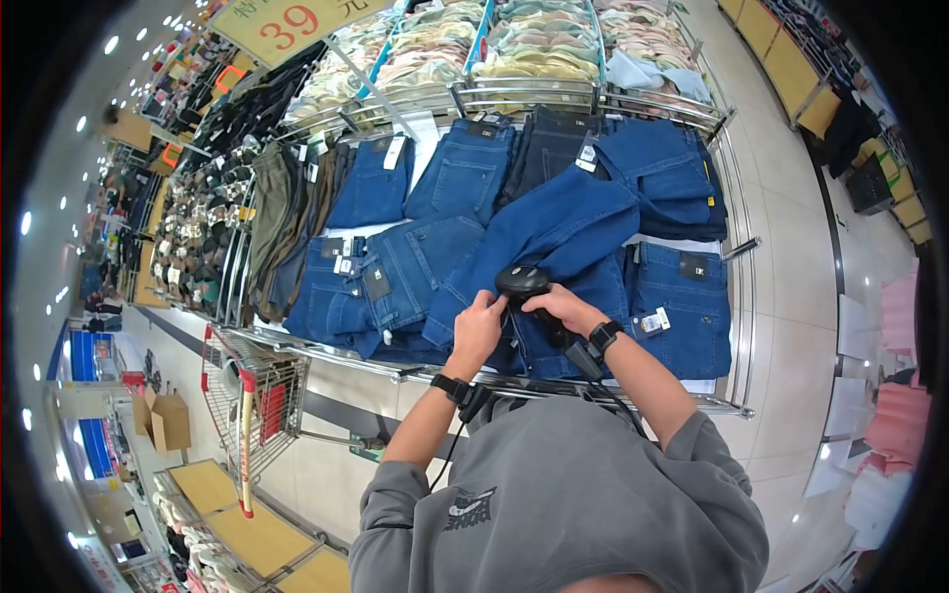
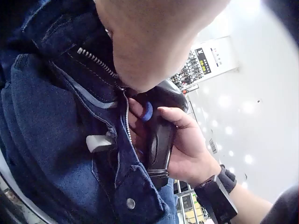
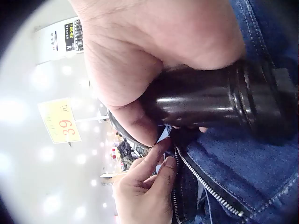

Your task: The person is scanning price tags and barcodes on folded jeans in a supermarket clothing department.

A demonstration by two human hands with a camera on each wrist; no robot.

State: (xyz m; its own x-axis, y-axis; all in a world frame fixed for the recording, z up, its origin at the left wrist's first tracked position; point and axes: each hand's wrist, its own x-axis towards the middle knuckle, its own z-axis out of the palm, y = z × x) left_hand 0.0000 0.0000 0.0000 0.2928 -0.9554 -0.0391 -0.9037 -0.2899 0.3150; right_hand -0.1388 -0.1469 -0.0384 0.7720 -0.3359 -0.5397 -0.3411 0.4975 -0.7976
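Grey sweatshirt [image 1: 593,484] at lower centre, our left hand [image 1: 477,331] pinches a pale strip [image 3: 163,134], our right hand [image 1: 570,308] curls its fingers round the scanner [image 1: 521,281]; likely scanning jeans [image 3: 224,161], we next need steady aim.

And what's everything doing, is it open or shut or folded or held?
Silver metal zip on the blue denim jeans: open.
Round silver button on them: undone.
Black plastic scanner: held in the right hand.
Thin pale strip: pinched in the left hand.
Brown cardboard box: flaps open.
Other blue jeans, front right: folded.
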